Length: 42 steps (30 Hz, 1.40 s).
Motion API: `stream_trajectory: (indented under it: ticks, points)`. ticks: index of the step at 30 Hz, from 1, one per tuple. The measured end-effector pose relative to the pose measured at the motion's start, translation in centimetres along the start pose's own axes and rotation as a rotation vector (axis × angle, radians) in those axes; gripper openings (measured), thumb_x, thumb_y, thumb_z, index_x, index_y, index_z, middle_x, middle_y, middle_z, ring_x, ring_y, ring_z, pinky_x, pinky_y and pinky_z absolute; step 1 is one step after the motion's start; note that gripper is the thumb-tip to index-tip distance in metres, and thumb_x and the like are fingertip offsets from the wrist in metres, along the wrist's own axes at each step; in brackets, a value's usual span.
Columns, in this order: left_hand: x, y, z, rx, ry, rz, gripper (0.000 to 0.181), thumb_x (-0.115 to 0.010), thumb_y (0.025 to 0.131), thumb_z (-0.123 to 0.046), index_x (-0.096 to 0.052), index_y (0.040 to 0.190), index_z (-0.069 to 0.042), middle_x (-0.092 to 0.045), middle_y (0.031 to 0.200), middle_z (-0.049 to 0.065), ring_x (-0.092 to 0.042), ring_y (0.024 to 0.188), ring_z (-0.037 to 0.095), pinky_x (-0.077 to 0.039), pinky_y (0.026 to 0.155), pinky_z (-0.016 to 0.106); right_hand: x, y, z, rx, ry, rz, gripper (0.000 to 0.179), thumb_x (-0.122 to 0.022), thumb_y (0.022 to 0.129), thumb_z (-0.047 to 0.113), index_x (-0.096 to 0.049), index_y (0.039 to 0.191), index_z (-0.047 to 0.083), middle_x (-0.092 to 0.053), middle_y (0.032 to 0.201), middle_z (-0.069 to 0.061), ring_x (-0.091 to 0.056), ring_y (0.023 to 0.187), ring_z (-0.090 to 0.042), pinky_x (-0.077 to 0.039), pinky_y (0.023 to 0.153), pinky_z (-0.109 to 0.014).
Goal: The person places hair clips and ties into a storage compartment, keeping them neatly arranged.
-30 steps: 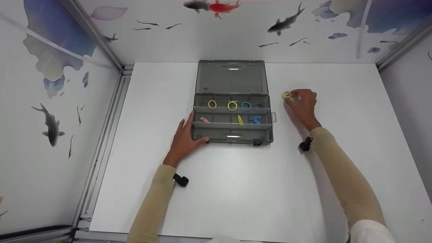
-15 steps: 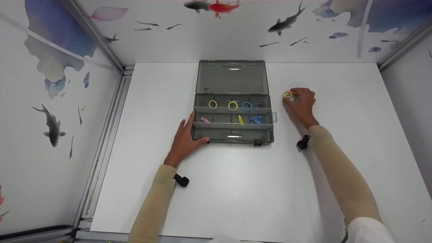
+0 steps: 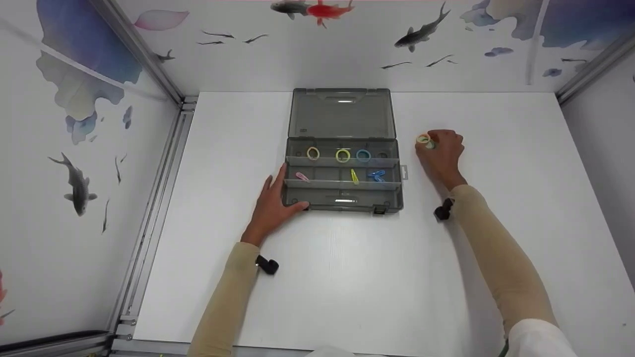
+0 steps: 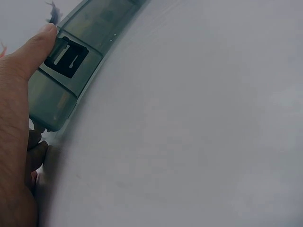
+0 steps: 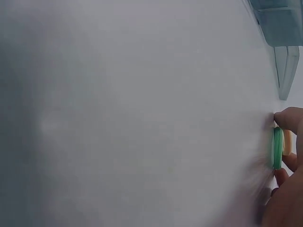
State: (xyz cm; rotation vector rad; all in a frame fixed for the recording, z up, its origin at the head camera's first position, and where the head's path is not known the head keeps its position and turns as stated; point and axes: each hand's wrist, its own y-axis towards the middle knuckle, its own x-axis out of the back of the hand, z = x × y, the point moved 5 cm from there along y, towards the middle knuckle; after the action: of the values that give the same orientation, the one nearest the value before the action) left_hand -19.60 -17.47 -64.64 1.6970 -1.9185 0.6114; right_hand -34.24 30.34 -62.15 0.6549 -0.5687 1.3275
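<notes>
A smoky see-through compartment box [image 3: 342, 196] lies with its lid [image 3: 340, 114] folded back. My left hand [image 3: 268, 208] rests at its front left corner, thumb against the front wall beside the black latch [image 4: 66, 56] and fingers along the left side. My right hand [image 3: 444, 153] pinches small rings between thumb and fingertips, low over the table right of the box. A peach ring [image 3: 422, 139] faces up; the right wrist view shows a green ring [image 5: 277, 147] against it on the table side. The palm hides part of them.
The back row holds a peach ring [image 3: 312, 153], a yellow ring [image 3: 343, 155] and a blue ring [image 3: 363, 155]. Pink [image 3: 301, 176], yellow [image 3: 354, 176] and blue hair clips [image 3: 376, 175] lie in the middle row. A pale handle [image 3: 404, 172] juts right. Fish-patterned walls [image 3: 342, 59] border the white table [image 3: 337, 287].
My right wrist and forearm have shifted slightly left while the fingertips stay at nearly the same spot with the rings. The left hand and box look unchanged.
</notes>
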Motion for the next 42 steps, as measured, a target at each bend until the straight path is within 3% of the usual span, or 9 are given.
stream_trajectory:
  ticks: [17, 29, 42]
  points:
    - [0.1, 0.0, 0.0, -0.004, -0.014, 0.009, 0.123, -0.076, 0.083, -0.086, -0.009, 0.178, -0.044, -0.035, 0.178, 0.014, -0.017, 0.168, 0.043, -0.032, 0.122, 0.075, 0.5, -0.3, 0.6, 0.004, 0.033, 0.017, 0.049, -0.075, 0.104, 0.025, -0.064, 0.142, -0.004, -0.052, 0.146, -0.025, -0.038, 0.141, -0.043, -0.019, 0.122, -0.064]
    - [0.2, 0.1, -0.1, 0.010, 0.002, 0.018, 0.121, -0.077, 0.086, -0.082, -0.008, 0.178, -0.043, -0.034, 0.178, 0.013, -0.015, 0.168, 0.042, -0.030, 0.123, 0.075, 1.2, -1.5, 3.2, 0.172, 0.151, -0.026, 0.039, -0.082, 0.099, 0.011, -0.072, 0.132, -0.006, -0.063, 0.137, -0.026, -0.047, 0.132, -0.042, -0.024, 0.116, -0.062]
    - [0.1, 0.2, 0.0, 0.019, -0.003, 0.020, 0.122, -0.078, 0.085, -0.082, -0.009, 0.178, -0.044, -0.034, 0.178, 0.012, -0.015, 0.168, 0.042, -0.031, 0.123, 0.075, 0.5, -4.0, 6.4, 0.233, 0.147, 0.032, 0.037, -0.085, 0.097, 0.009, -0.073, 0.130, -0.003, -0.062, 0.138, -0.024, -0.044, 0.133, -0.042, -0.027, 0.116, -0.061]
